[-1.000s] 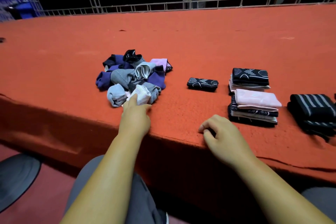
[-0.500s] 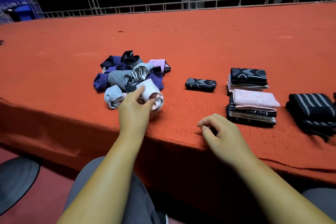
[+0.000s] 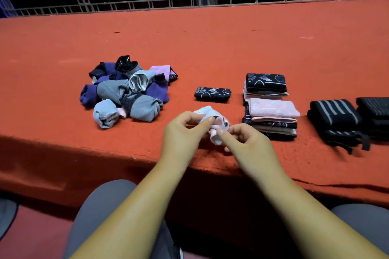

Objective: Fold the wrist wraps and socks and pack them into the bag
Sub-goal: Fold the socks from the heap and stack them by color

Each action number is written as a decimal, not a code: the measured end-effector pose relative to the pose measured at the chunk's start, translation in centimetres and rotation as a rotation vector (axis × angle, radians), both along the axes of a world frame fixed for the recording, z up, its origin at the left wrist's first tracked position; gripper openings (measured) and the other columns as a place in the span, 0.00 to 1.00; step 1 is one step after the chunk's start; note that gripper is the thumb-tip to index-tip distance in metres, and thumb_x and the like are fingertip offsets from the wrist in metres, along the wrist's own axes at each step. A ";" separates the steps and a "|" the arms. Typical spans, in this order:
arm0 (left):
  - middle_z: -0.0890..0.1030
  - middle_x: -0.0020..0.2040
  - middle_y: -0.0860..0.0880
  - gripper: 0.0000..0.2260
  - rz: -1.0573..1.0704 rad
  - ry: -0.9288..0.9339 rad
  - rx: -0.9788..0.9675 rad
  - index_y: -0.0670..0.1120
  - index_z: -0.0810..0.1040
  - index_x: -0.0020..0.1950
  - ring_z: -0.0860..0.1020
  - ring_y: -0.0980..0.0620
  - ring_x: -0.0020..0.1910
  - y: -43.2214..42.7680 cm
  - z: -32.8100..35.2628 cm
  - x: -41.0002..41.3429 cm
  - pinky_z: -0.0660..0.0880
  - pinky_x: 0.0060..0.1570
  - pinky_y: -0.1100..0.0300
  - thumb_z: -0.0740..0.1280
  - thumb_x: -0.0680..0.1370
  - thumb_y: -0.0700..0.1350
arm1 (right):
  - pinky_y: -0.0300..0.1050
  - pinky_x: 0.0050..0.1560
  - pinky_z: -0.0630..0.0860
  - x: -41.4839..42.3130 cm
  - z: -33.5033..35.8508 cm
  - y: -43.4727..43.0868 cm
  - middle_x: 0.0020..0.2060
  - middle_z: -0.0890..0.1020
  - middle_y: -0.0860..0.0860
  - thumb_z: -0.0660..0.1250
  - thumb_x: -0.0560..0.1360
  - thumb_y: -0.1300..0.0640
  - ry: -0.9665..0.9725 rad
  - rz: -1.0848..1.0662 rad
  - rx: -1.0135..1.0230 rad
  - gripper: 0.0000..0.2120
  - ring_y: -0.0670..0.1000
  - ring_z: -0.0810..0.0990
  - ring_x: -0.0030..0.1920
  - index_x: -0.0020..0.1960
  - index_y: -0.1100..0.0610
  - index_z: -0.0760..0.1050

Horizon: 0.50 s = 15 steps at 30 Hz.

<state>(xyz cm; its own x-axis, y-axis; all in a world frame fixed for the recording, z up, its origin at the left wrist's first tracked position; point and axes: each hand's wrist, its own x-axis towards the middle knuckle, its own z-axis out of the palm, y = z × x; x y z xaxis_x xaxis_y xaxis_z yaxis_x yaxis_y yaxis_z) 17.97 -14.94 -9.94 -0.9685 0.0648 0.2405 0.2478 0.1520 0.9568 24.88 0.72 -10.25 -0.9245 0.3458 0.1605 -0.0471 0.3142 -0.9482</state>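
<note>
Pinching the balled sock (image 3: pixel 214 125) from either side, left hand (image 3: pixel 185 132) and right hand (image 3: pixel 249 143) hover close over the bench (image 3: pixel 210 38) — the sock lies crosswise between them.

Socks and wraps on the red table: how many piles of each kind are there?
Messy sock heap: 1
Folded sock stacks: 2
Lone folded black sock: 1
Sock pinched by left hand and right hand: 1
Striped wrist wrap bundles: 2
Total: 7
</note>
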 end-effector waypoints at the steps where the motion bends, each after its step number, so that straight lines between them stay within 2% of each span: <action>1: 0.88 0.44 0.50 0.06 -0.011 0.018 -0.011 0.50 0.87 0.44 0.86 0.44 0.47 0.2 0.1 -0.1 0.83 0.54 0.42 0.79 0.76 0.50 | 0.49 0.47 0.80 0.0 0.1 0.1 0.37 0.87 0.48 0.77 0.75 0.39 -0.015 -0.002 0.024 0.15 0.54 0.87 0.42 0.45 0.52 0.83; 4: 0.84 0.43 0.51 0.05 0.002 0.092 -0.063 0.50 0.87 0.40 0.85 0.50 0.44 0.8 0.4 -0.3 0.81 0.49 0.51 0.79 0.76 0.47 | 0.47 0.48 0.79 -0.2 0.0 0.6 0.37 0.87 0.45 0.76 0.76 0.40 -0.029 0.010 0.106 0.15 0.50 0.86 0.41 0.45 0.52 0.83; 6: 0.83 0.44 0.50 0.07 0.011 0.114 -0.079 0.51 0.87 0.39 0.83 0.55 0.44 0.9 0.6 -0.5 0.77 0.46 0.61 0.78 0.76 0.45 | 0.50 0.50 0.81 -0.4 -0.1 0.9 0.37 0.87 0.46 0.75 0.77 0.44 -0.029 0.027 0.138 0.11 0.51 0.86 0.41 0.44 0.51 0.83; 8: 0.83 0.46 0.49 0.07 0.012 0.115 -0.104 0.53 0.88 0.39 0.81 0.60 0.46 0.6 0.6 -0.8 0.71 0.47 0.71 0.77 0.77 0.45 | 0.54 0.51 0.81 -0.4 -0.1 1.2 0.36 0.86 0.49 0.74 0.78 0.48 -0.025 0.046 0.139 0.08 0.54 0.85 0.42 0.44 0.51 0.83; 10: 0.85 0.46 0.49 0.08 0.031 0.079 -0.089 0.53 0.88 0.38 0.81 0.59 0.48 0.1 0.4 -1.4 0.70 0.50 0.70 0.75 0.78 0.45 | 0.56 0.52 0.81 -0.3 0.2 1.3 0.36 0.85 0.51 0.73 0.78 0.51 -0.016 0.068 0.105 0.05 0.57 0.85 0.42 0.45 0.52 0.83; 12: 0.85 0.43 0.52 0.09 0.075 0.009 0.018 0.51 0.88 0.39 0.81 0.58 0.45 -0.7 0.2 -2.4 0.72 0.50 0.62 0.75 0.78 0.47 | 0.58 0.51 0.82 -0.2 0.5 1.6 0.37 0.86 0.52 0.72 0.77 0.53 -0.002 0.085 0.080 0.04 0.59 0.84 0.43 0.46 0.52 0.83; 15: 0.84 0.38 0.56 0.07 0.154 -0.103 0.196 0.49 0.88 0.41 0.78 0.62 0.39 -2.3 0.1 -3.8 0.72 0.44 0.60 0.74 0.79 0.45 | 0.53 0.47 0.80 -0.1 0.9 1.7 0.36 0.86 0.52 0.71 0.77 0.56 0.020 0.080 0.054 0.04 0.57 0.83 0.39 0.44 0.53 0.82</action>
<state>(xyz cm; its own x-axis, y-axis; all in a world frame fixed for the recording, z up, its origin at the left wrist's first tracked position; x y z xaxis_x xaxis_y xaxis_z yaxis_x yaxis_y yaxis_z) 14.13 -17.21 -9.82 -0.9833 -0.1234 0.1337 0.1360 -0.0108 0.9906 24.81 2.43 -9.40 -0.9453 0.2609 0.1958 -0.0933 0.3589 -0.9287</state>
